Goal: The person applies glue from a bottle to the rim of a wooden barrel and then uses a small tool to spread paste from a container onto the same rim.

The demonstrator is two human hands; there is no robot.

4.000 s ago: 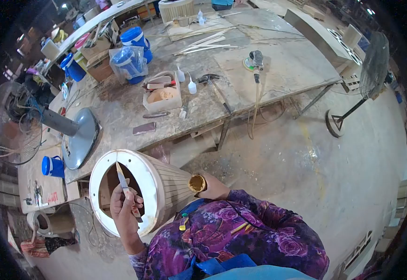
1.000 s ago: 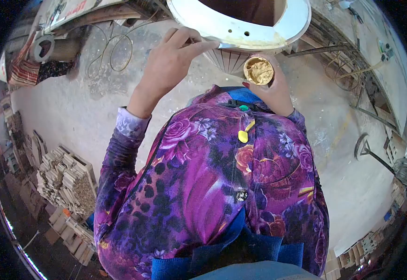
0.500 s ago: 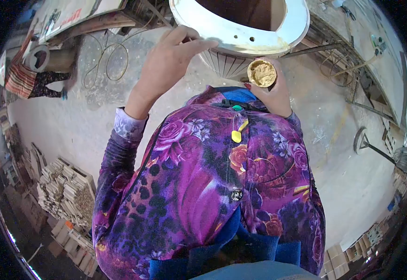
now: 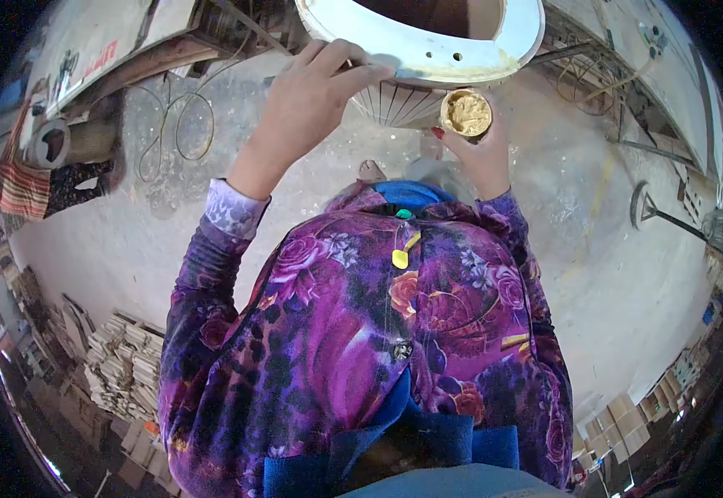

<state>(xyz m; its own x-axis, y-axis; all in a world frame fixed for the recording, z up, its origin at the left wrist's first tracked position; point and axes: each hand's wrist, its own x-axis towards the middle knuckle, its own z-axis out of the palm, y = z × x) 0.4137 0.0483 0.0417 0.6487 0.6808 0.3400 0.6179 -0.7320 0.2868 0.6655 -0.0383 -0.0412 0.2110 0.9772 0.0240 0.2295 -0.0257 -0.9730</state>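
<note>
My left hand [image 4: 311,100] is at the near left edge of a white oval ring [image 4: 411,62]. Its fingers are bent and pinched together over a small greyish thing, too indistinct to name, against the rim. Two small dark holes show in the ring's face, and a large opening lies behind it. Thin dark ribs [image 4: 394,108] run beneath the rim. My right hand [image 4: 482,153] is wrapped round a small round cup of tan paste [image 4: 467,114], its open top facing up, just below the ring. The fingers behind the cup are mostly hidden.
Worktables stand at the upper left [image 4: 162,41] and upper right [image 4: 668,91]. Looped hoses [image 4: 194,124] hang on the left. A person in an orange striped garment [image 4: 25,187] is at the far left. Wood pieces [image 4: 125,365] are piled lower left; a long-handled tool [image 4: 668,212] lies right.
The ring sits slightly higher and further left in view. The cup has shifted slightly up, my right hand still round it. My left hand stays at the rim, and a foot now shows below.
</note>
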